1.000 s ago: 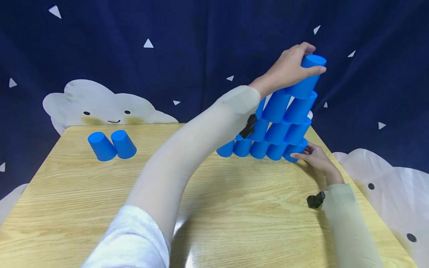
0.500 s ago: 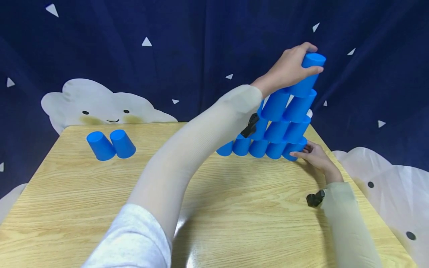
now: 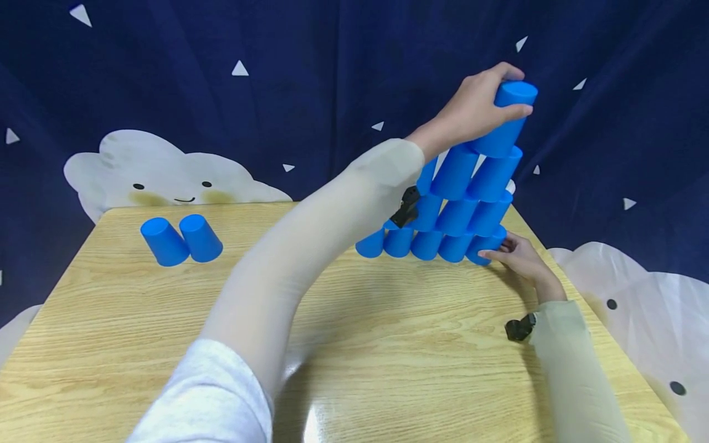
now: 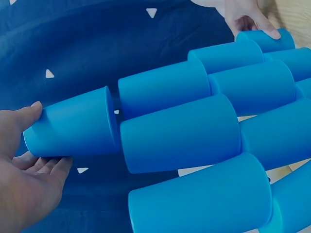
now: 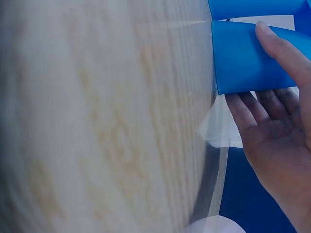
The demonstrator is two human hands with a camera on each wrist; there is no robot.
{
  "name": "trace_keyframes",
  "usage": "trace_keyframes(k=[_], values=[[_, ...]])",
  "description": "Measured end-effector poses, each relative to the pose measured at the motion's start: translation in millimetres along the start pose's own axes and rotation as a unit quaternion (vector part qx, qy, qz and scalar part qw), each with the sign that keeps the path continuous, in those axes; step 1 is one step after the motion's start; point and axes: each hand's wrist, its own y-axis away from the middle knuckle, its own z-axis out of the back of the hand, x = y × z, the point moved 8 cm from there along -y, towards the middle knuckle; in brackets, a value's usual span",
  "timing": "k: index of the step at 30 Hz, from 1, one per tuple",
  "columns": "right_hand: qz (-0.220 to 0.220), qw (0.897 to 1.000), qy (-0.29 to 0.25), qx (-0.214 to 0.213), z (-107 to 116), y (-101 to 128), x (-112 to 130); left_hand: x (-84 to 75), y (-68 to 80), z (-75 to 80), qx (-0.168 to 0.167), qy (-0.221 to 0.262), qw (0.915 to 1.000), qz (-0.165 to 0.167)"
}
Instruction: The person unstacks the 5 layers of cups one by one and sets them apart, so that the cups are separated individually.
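My left hand (image 3: 476, 107) holds an upside-down blue cup (image 4: 77, 124) by its upper end, thumb on one side and fingers on the other. That cup's wide rim is right at the bases of the top row of a stepped stack of upside-down blue cups (image 3: 455, 218), at its right end. My right hand (image 3: 523, 261) is at the bottom row's rightmost cup (image 5: 252, 58), the thumb lying on its near side and the fingers curled behind it. My left forearm hides the left part of the stack.
Two more upside-down blue cups (image 3: 201, 239) lean close together on the left of the wooden table (image 3: 166, 344). A dark blue curtain (image 3: 310, 74) with white triangles and clouds hangs behind the table's back edge.
My left hand and its cup have shifted slightly left and up over the stack. The right hand keeps its place at the bottom cup. The whole view drifts a little.
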Motion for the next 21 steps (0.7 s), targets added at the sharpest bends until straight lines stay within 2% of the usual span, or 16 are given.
trace_keyframes(k=[12,21], values=[[0.005,1.000,0.001,-0.007,1,2,-1,-10.5,20.0,21.9,-0.014,0.040,0.9990,-0.014],[0.005,1.000,0.003,0.000,-1,1,-1,-4.4,39.9,40.7,-0.025,0.055,0.9980,-0.020]])
